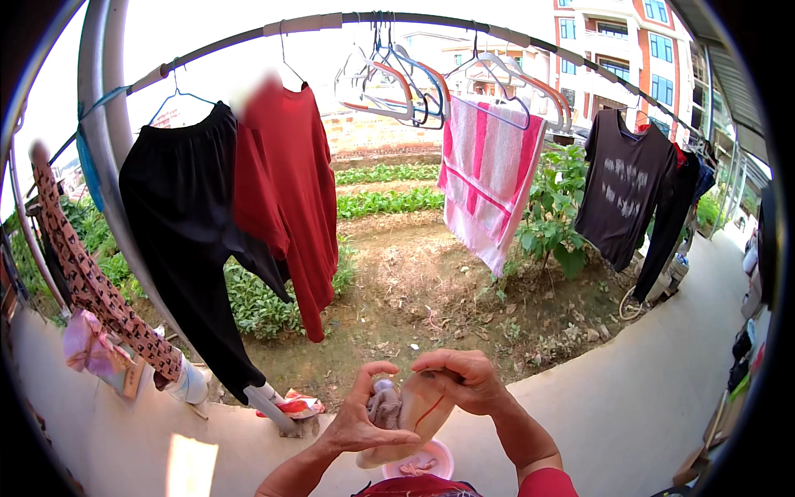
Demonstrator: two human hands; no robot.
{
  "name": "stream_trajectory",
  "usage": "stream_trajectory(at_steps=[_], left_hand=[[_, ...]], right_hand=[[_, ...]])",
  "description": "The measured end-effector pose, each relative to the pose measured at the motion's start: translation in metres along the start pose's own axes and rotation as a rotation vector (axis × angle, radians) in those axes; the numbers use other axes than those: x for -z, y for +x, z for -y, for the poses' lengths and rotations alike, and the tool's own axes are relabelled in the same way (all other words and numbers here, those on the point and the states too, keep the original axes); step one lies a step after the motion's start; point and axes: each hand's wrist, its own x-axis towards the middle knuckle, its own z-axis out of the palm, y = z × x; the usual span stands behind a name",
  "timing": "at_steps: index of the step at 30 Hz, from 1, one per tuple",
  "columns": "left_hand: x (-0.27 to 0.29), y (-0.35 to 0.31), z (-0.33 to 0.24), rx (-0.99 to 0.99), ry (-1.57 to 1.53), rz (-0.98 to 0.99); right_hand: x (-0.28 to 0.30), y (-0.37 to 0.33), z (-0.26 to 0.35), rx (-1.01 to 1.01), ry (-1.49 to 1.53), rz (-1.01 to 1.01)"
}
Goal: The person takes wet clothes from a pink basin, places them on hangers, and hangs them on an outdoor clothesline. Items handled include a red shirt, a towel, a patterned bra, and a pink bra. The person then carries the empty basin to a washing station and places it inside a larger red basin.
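Low in the middle, my left hand curves its thumb and fingers around a grey-brown crumpled bundle, whose kind I cannot make out. Beside it spreads a translucent cream bag with a red line along it. My right hand pinches the upper edge of this bag, its fingertips closed. The bag's lower end hangs below my left thumb. Under both hands, a pink basin holds some pinkish things, partly hidden by the bag.
Overhead runs a pole with black trousers, a red top, empty hangers, a pink-striped towel and a dark T-shirt. A metal post stands left. Beyond the concrete walkway lies a garden bed.
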Motion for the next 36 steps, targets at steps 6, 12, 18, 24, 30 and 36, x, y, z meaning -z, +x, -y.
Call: stream_trajectory(at_steps=[6,12,18,24,30,36], left_hand=[[0.033,0.015,0.017,-0.176,0.402,0.031],[0.048,0.015,0.014,0.195,0.133,0.075],[0.062,0.004,0.032,0.256,-0.167,-0.173],[0.065,-0.009,0.045,0.280,-0.223,-0.461],[0.061,-0.033,0.053,0.256,-0.158,-0.520],[0.066,-0.054,0.051,0.292,-0.102,-0.572]], right_hand=[[-0.044,0.025,-0.009,-0.172,0.176,-0.035],[-0.054,0.040,-0.034,0.053,-0.119,0.051],[-0.008,0.077,0.002,0.169,-0.372,-0.176],[0.073,0.189,0.043,0.444,-0.899,-0.561],[0.092,0.298,0.050,0.188,-1.501,-0.659],[0.094,0.331,0.049,-0.173,-1.597,-0.511]])
